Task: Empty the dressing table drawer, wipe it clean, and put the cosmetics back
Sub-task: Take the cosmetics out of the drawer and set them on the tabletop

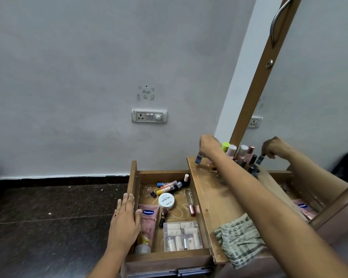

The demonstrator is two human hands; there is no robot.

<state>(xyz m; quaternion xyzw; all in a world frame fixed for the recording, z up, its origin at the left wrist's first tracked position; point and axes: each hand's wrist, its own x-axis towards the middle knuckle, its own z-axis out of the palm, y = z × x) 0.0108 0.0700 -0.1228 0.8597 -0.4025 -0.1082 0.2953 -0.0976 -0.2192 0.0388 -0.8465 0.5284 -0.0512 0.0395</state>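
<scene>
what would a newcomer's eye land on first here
The open drawer, littered with cosmetics, catches the eye, a pink Vaseline tube at its front left. Over the far end of the tabletop the right hand pinches a small bottle beside a cluster of upright bottles, while the left hand rests flat on the drawer's left wall.

L hand [125,219] is laid flat, palm down, fingers [127,201] held straight & together, thumb spread apart. R arm is stretched fwd at full reach; R hand [209,147] is curled, w/ small bottle [199,159] pinched at fingertips.
</scene>
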